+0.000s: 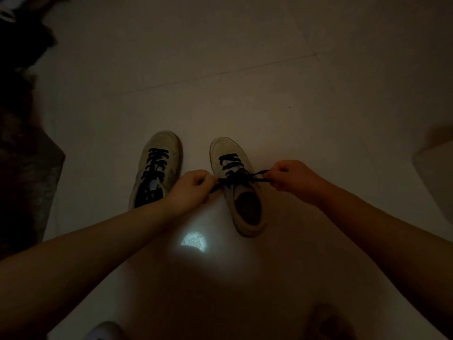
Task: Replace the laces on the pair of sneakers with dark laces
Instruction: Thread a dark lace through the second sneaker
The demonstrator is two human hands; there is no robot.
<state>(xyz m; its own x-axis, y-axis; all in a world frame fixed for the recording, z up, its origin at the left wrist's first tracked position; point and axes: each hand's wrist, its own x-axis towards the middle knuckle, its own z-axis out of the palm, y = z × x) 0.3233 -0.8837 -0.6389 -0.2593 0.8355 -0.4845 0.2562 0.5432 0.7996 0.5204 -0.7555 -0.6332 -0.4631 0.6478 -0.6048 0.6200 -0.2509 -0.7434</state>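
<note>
Dim room, pale tiled floor: pair of light sneakers set toes away, side by side, near but apart. Left sneaker already threaded w/ a dark lace, ends not clearly visible. Right sneaker also laced dark up the eyelets, its dark lace crossed over the tongue & pulled out to both sides. Left hand curled, pinching one lace end just beside the shoe's inner edge; right hand curled likewise, gripping the other end off the outer edge. Both ends taut, approx level. Looks like cinching the first knot on the second shoe, so task prob. near its close.

Risks from here, judged only:
- Uneven pull, one end coming out short, bow lopsided or too little left to tie.
- Shoe unweighted on smooth tile, liable to slide or tip toward the harder pull.
- Poor light, easy to miss a twisted crossing or skipped eyelet; can't confirm either at this res.
- Grip slipping, knot slackening before the bow is formed.

Small bright reflection on the floor between the forearms; dark rug edge at far left.
</note>
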